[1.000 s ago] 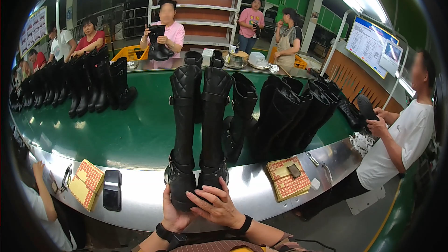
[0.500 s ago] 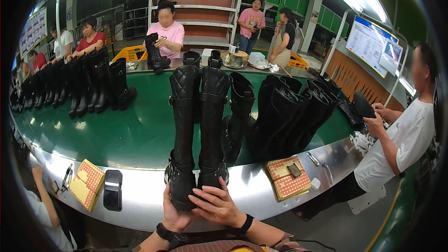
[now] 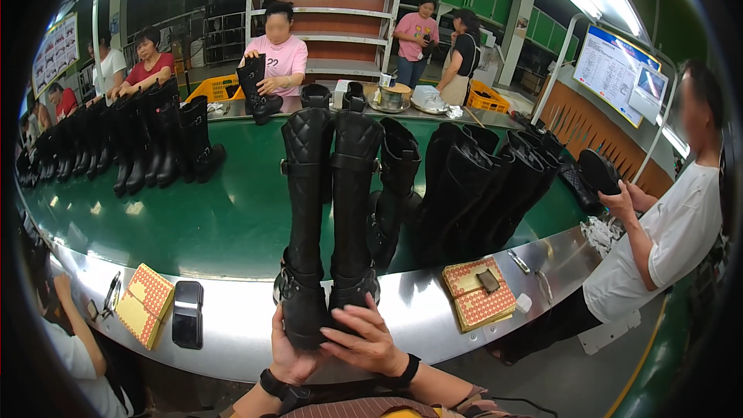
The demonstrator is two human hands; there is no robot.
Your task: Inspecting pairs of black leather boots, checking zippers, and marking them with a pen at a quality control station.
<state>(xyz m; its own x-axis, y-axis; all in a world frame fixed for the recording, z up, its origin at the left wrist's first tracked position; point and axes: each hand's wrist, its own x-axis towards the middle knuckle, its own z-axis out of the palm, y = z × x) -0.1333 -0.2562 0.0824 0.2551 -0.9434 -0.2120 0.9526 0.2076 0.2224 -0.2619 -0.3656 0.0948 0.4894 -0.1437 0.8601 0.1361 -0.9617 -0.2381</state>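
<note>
A pair of tall black boots stands upright before me, heels toward me, with quilted tops and buckled straps. My left hand (image 3: 292,358) cups the heel of the left boot (image 3: 304,193), its fingers partly hidden by it. My right hand (image 3: 370,344) lies against the heel of the right boot (image 3: 354,209), fingers slightly apart, its thumb side close to the left boot's heel. Just behind the pair stands another black boot (image 3: 398,162).
More black boots (image 3: 472,186) stand to the right on the green belt (image 3: 232,232); a long row lines its left. The metal ledge (image 3: 255,333) carries a phone (image 3: 187,315), sticker sheets (image 3: 145,306) and a sticker stack (image 3: 476,298). Co-workers hold boots across and at right.
My hands and the pair hardly move; my right fingers shift slightly on the heel. The co-worker at right has turned the held boot, and the one across has shifted hands on a boot.
</note>
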